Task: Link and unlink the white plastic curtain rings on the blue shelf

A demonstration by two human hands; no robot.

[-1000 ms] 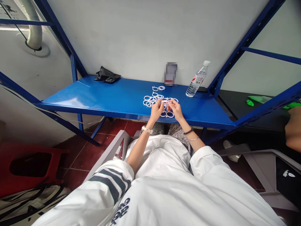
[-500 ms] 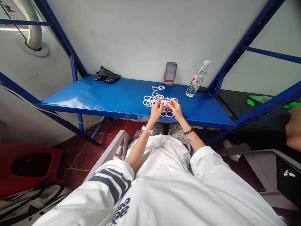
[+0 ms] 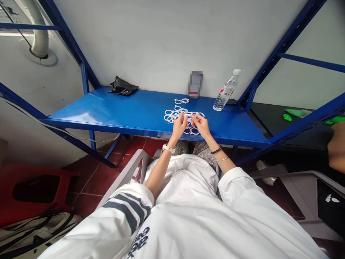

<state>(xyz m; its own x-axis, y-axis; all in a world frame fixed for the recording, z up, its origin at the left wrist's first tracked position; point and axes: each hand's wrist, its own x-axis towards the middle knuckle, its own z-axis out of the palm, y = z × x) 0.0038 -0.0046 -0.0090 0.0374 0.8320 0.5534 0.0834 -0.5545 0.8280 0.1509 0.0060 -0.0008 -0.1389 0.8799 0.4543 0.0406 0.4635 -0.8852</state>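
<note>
Both my hands meet over a pile of white plastic rings (image 3: 169, 117) near the front edge of the blue table (image 3: 126, 115). Between my fingertips is one white ring (image 3: 188, 115), seen nearly edge-on. My left hand (image 3: 179, 124) pinches its left side, and my right hand (image 3: 200, 125) has thumb and fingers closed at its right side. More rings (image 3: 194, 131) lie just below my hands, and a few others (image 3: 184, 101) sit apart behind the pile. Fine details of the held ring are hidden by my fingers.
A tilted water bottle (image 3: 225, 91) stands at the back right beside a dark flat object (image 3: 231, 102). A blurred-out upright object (image 3: 195, 85) leans on the wall. A black plastic bag (image 3: 122, 86) lies back left. Another person's arm (image 3: 336, 147) shows at far right.
My right fingers have shifted slightly at the held ring, which has turned a little between my hands. Everything else on the table stays where it was.
</note>
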